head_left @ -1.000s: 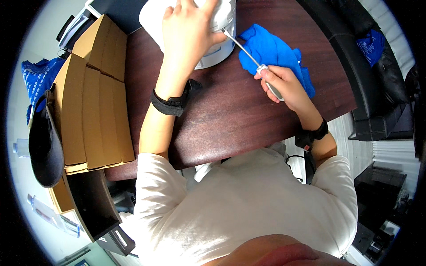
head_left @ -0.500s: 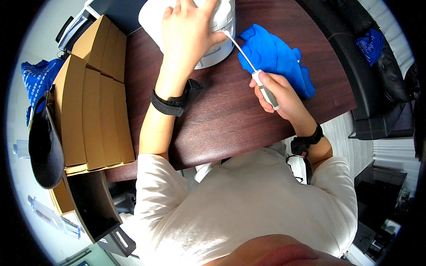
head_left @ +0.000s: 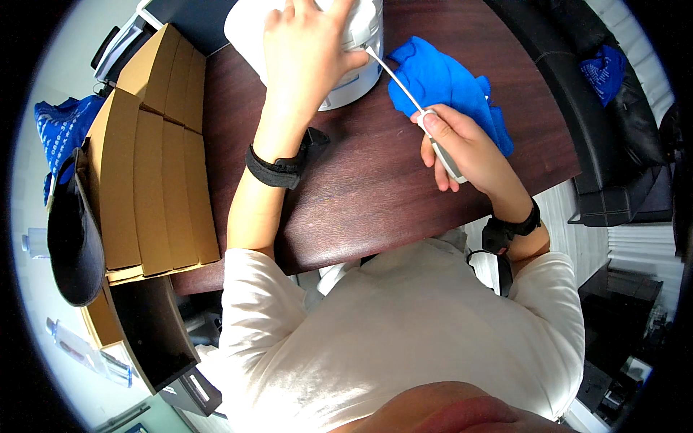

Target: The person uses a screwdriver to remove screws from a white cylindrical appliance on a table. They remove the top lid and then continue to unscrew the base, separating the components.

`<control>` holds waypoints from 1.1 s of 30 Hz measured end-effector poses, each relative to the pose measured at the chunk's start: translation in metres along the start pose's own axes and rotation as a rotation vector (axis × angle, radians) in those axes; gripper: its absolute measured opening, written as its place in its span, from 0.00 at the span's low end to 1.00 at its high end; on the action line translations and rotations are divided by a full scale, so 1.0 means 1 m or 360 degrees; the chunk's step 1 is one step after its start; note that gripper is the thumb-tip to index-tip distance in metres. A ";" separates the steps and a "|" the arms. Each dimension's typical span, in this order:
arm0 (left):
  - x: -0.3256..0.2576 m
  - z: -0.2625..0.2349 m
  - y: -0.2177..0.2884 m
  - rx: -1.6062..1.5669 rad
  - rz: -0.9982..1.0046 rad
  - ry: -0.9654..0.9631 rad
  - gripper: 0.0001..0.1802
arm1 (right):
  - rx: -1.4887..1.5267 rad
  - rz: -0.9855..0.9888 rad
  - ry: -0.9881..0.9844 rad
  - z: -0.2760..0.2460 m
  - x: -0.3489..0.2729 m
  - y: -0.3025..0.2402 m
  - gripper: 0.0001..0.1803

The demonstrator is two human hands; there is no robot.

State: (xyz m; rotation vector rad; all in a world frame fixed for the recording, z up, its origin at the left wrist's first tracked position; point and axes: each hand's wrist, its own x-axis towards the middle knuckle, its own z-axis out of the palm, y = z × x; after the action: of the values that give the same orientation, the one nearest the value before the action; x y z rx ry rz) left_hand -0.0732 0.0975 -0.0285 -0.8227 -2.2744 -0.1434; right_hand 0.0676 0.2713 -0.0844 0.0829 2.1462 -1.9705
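Note:
A white rounded appliance [head_left: 350, 94] stands at the far edge of view, partly cut off. My left hand [head_left: 307, 54] lies over it with fingers spread, the fingertips partly beyond the frame. Its thumb points right along the appliance's side. My right hand [head_left: 462, 148] is closed around the white and grey handle of a screwdriver [head_left: 401, 85]. The long metal shaft slants up and left, and its tip meets the appliance's side close to my left thumb. A crumpled blue cloth [head_left: 440, 76] lies on the table behind my right hand.
The dark wooden table [head_left: 354, 191] has a curved right edge. Brown cardboard boxes [head_left: 155, 195] line its left side, with a dark cap [head_left: 72, 238] hanging beside them. A black leather sofa [head_left: 599, 144] stands to the right, bearing another blue cloth [head_left: 603, 74].
My right hand has shifted slightly right and rolled, and its lower fingers look looser on the screwdriver handle. The tip stays by the appliance. My left hand has hardly moved.

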 end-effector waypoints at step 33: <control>0.000 0.004 -0.002 -0.0057 0.0003 0.0016 0.45 | 0.0781 -0.0022 -0.0091 0.030 -0.002 0.007 0.24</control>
State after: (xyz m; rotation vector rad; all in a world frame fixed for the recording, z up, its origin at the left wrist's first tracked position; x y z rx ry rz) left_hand -0.0767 0.0971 -0.0310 -0.8409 -2.2672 -0.1871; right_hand 0.0746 0.2425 -0.0925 0.0903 1.5882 -2.4283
